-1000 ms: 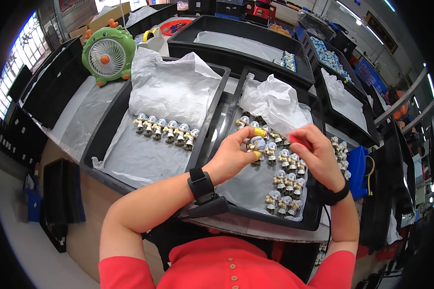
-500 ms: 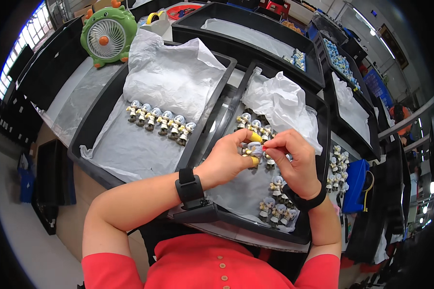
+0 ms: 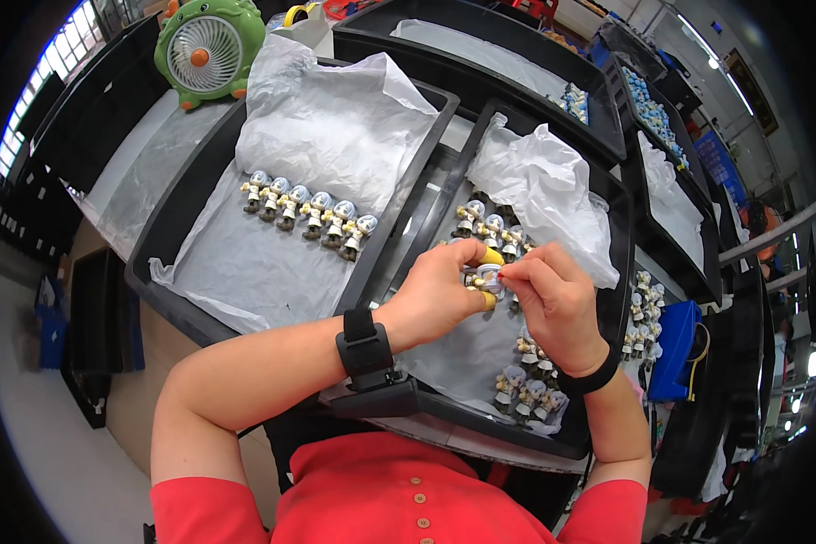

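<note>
My left hand [image 3: 431, 295], with yellow covers on the thumb and a fingertip, grips a small figurine [image 3: 484, 279] with pale hair over the right-hand black tray [image 3: 426, 401]. Against the figurine's right side, my right hand [image 3: 558, 304] pinches a tiny red piece, mostly hidden by the fingertips; its kind cannot be made out. Below and beyond my hands, more pale-haired figurines [image 3: 533, 399] stand on white paper in that tray. To the left, a black tray [image 3: 183, 201] lined with paper holds a slanting row of similar figurines [image 3: 315, 214].
Crumpled white paper [image 3: 544, 177] covers the far part of the right tray. A green animal-shaped fan [image 3: 204, 56] stands at the back left. Farther trays hold blue figurines [image 3: 648, 104]. At right are more figurines [image 3: 642, 317] and a blue bin [image 3: 678, 352].
The view has shifted slightly, so the trays appear a little lower and to the right. The figurine is turned somewhat in my left hand; both hands keep their hold.
</note>
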Demonstrator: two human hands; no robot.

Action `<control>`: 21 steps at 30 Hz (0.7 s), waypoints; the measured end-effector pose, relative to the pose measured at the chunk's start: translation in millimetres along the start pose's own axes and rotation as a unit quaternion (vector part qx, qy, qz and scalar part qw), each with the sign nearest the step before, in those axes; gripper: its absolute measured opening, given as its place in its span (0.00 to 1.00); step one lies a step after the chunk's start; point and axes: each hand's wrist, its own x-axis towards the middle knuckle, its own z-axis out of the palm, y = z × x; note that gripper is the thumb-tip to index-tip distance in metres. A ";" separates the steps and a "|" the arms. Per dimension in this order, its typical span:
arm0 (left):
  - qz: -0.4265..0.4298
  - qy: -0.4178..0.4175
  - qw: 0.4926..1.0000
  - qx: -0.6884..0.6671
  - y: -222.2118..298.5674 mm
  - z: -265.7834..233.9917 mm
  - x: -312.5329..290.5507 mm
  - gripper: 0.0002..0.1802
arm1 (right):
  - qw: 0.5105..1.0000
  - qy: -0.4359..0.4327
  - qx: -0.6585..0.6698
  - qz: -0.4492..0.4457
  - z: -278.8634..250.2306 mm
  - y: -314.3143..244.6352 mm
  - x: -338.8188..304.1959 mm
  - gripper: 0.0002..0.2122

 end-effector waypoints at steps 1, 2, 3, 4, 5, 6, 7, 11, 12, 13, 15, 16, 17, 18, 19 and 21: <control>-0.006 0.002 1.000 0.007 -1.0 0.6 0.2 0.18 | 1.000 -0.007 0.001 -0.005 1.0 -0.9 -0.5 0.06; -0.010 0.003 1.000 0.002 -0.9 1.2 0.1 0.18 | 1.000 -0.014 0.002 -0.010 2.5 -2.7 -0.9 0.06; -0.014 0.005 1.000 -0.001 -0.5 1.2 0.1 0.18 | 1.000 -0.020 0.004 -0.015 3.7 -3.5 -1.0 0.06; -0.018 0.007 1.000 -0.005 0.1 1.2 -0.1 0.18 | 1.000 -0.005 0.010 0.001 2.1 -2.9 -0.8 0.06; -0.017 0.005 1.000 -0.006 1.4 0.9 -0.4 0.18 | 1.000 0.009 0.017 0.016 -1.6 -2.1 -0.3 0.06; -0.016 0.004 1.000 -0.007 2.9 0.9 -0.9 0.18 | 0.999 0.022 0.023 0.032 -4.8 -2.2 0.4 0.06; -0.015 0.003 1.000 -0.008 3.4 0.9 -1.1 0.18 | 0.999 0.021 0.028 0.041 -7.2 -4.0 1.1 0.06; -0.012 0.009 1.000 0.005 -0.4 1.3 0.0 0.18 | 0.998 0.009 0.047 0.050 -7.9 -7.0 1.2 0.06; -0.011 0.010 1.000 0.003 -1.5 1.0 0.0 0.18 | 0.998 0.004 0.051 0.046 -5.9 -6.1 0.5 0.06; -0.009 0.011 1.000 0.002 -2.1 0.7 -0.1 0.18 | 0.998 0.000 0.043 0.039 -5.1 -5.3 0.0 0.06; 0.004 0.015 1.000 0.020 -0.6 1.3 -0.6 0.17 | 0.999 -0.009 0.027 0.025 -4.1 -3.5 -1.6 0.06; 0.010 0.017 0.999 0.028 0.5 1.8 -1.0 0.17 | 1.000 -0.008 0.020 0.014 -1.9 -3.4 -2.0 0.06; 0.000 0.011 1.000 0.025 2.1 1.6 -1.4 0.17 | 1.000 -0.006 0.014 0.002 1.2 -3.9 -2.0 0.06; -0.009 0.006 1.000 0.024 4.3 0.9 -1.7 0.17 | 1.000 -0.004 0.008 -0.010 2.9 -4.2 -1.6 0.07; -0.019 0.001 1.000 0.022 5.3 0.6 -1.7 0.17 | 1.000 -0.002 0.008 0.001 2.6 -4.0 -1.9 0.07; -0.001 0.016 0.999 0.033 1.9 1.3 -1.4 0.17 | 1.000 0.001 0.009 0.023 1.0 -3.5 -2.6 0.07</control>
